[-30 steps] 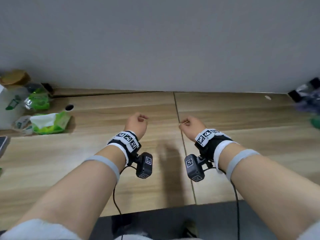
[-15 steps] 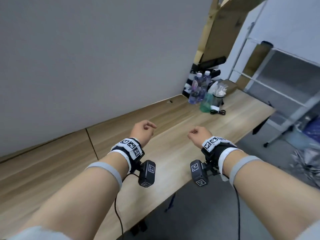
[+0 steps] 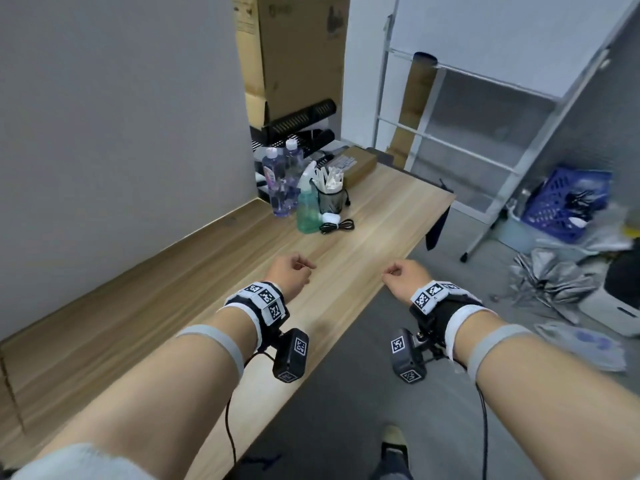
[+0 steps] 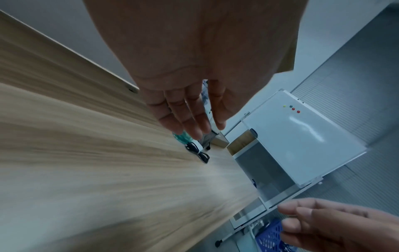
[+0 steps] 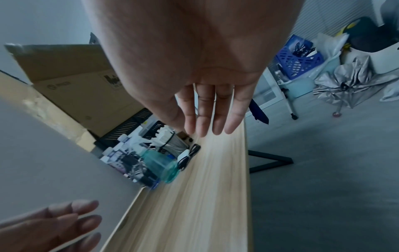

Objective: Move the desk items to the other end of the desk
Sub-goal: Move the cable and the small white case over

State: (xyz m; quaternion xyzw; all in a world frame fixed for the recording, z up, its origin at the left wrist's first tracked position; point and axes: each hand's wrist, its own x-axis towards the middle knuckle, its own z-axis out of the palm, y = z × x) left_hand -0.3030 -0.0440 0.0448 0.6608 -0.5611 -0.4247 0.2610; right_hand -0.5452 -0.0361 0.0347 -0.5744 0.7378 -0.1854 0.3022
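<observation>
At the desk's (image 3: 194, 282) far right end stands a cluster of items: two clear water bottles (image 3: 278, 181), a green spray bottle (image 3: 306, 211), a black mesh pen holder (image 3: 330, 200) and a white charger with a coiled black cable (image 3: 336, 224). My left hand (image 3: 292, 271) hovers over the desk, well short of the cluster, relaxed and holding nothing. My right hand (image 3: 401, 275) hangs beyond the desk's front edge, also holding nothing. The wrist views show loosely extended fingers (image 4: 194, 119) (image 5: 211, 117), with the spray bottle (image 5: 161, 166) and the cable (image 4: 199, 154) ahead.
A tall cardboard box (image 3: 294, 53) and a black rack (image 3: 298, 123) stand behind the cluster, and a flat brown box (image 3: 356, 164) lies beside it. On the floor to the right are a whiteboard stand (image 3: 467, 140), a blue crate (image 3: 564, 202) and a silver umbrella (image 3: 550, 282).
The view has swung from the desk's left end, with its green packets, to the right end with the bottles. Both hands stay out in front, holding nothing.
</observation>
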